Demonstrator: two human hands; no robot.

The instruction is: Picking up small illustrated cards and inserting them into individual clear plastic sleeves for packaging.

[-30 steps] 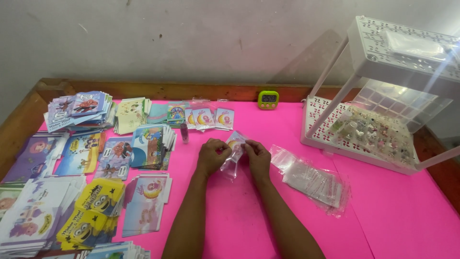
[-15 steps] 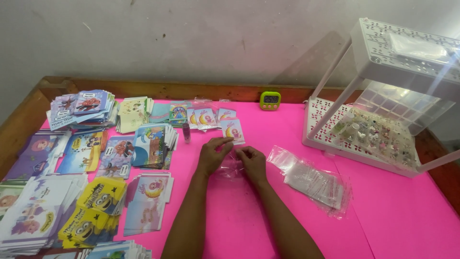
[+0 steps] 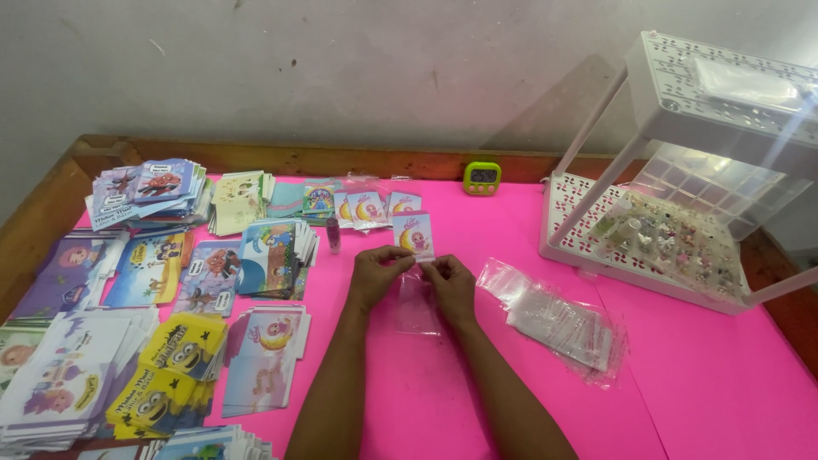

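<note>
Currently, the step in hand appears to be sliding one small printed card (image 3: 413,235) into a clear sleeve (image 3: 417,302). The landmark used below is that card, which sits upright near the middle of the pink table (image 3: 724,383).

The left hand (image 3: 375,274) lies just left of and below the card. Its fingers are closed to a pinch on the sleeve mouth and the card's lower left edge. The right hand (image 3: 452,285) lies just right of and below the card, fingers likewise pinched on the sleeve mouth at the lower right edge. The sleeve hangs down from the card toward the person, between the two wrists.

To do this well, hold the sleeve mouth open with both thumbs, keep the card square to the opening, and push straight down; a skewed entry could crease a corner or split the film.

Count, left to right of the card:
- Card stacks (image 3: 183,290): roughly ten to twelve piles, all well left of the card; exact number cannot be told, as piles overlap and run out of view.
- Bagged cards (image 3: 368,207): about four in a row just behind the card.
- Small dark vial (image 3: 333,234): one, just left.
- Green timer (image 3: 482,177): one, behind and right.
- Pile of empty sleeves (image 3: 558,324): one, right.
- White plastic organiser (image 3: 673,230): one, far right, lid raised.
</note>
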